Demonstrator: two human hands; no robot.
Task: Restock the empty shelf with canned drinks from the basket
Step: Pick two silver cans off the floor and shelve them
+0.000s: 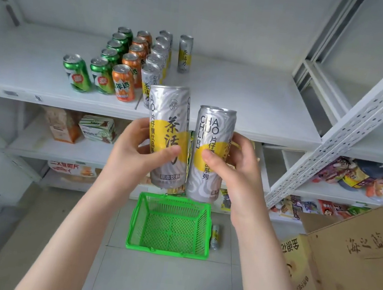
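My left hand [135, 151] grips a tall silver-and-yellow can [170, 107] upright. My right hand [234, 168] grips a second, matching can [214, 126] beside it. Both cans are held in front of the white shelf's front edge [249, 128]. On that shelf stand rows of green cans [101, 78], orange cans [123, 82] and silver-and-yellow cans [157, 60], with one silver can [184, 54] apart at the back. Below on the floor sits the green basket [134, 222], with nothing in it.
One silver can [215, 236] lies on the floor right of the basket. Cardboard boxes [350, 265] stand at the lower right. A white perforated upright [350, 127] slants at the right. Lower shelves hold cartons [96, 129] and snack bags [363, 178].
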